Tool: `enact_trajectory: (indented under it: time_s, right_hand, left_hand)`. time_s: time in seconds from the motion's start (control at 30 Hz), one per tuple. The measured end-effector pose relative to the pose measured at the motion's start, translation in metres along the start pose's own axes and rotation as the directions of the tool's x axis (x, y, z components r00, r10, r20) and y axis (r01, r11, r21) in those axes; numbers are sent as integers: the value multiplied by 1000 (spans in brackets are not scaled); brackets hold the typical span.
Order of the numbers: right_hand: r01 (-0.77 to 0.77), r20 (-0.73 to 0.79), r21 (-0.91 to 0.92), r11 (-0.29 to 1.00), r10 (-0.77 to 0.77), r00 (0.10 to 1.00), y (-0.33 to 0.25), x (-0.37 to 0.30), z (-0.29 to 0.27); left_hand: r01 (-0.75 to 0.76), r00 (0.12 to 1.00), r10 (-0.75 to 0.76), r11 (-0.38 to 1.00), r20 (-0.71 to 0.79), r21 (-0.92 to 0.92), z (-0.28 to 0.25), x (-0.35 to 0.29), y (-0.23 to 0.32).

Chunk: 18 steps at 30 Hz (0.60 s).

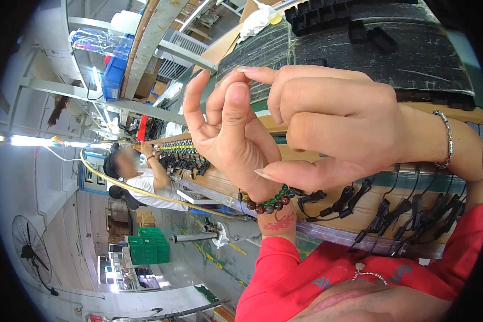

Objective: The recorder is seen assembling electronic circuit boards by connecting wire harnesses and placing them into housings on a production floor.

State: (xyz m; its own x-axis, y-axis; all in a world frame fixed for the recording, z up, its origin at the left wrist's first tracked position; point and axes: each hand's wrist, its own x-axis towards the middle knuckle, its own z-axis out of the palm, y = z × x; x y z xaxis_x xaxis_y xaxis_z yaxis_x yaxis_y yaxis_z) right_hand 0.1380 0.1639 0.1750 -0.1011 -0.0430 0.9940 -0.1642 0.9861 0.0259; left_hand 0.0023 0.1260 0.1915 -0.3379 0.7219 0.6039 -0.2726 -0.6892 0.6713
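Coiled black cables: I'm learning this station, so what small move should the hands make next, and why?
Probably bring the right hand toward the coiled black cables: it seems to touch the left hand, no object shows between them, and the cables lie nearby.

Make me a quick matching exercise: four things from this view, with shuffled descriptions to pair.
1. Left hand
2. Right hand
3. Cables
4. Crates

A. Green and stacked
B. Above a wrist wearing a silver-coloured bracelet
C. Black, in looped bundles
D. Above a wrist wearing beads

Pairs: 1-D, 2-B, 3-C, 4-A
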Motion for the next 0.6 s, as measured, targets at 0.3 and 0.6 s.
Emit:
enact_trajectory:
  time_s: [0.3,0.6]
  right_hand:
    - [50,65,-103,993,-44,997,6,1,-8]
    - [-92,21,-60,994,93,995,15,5,-19]
  left_hand:
    - [18,992,-29,996,122,91,6,-10,-21]
    - [117,991,-100,972,92,-204,-5,11,-24]
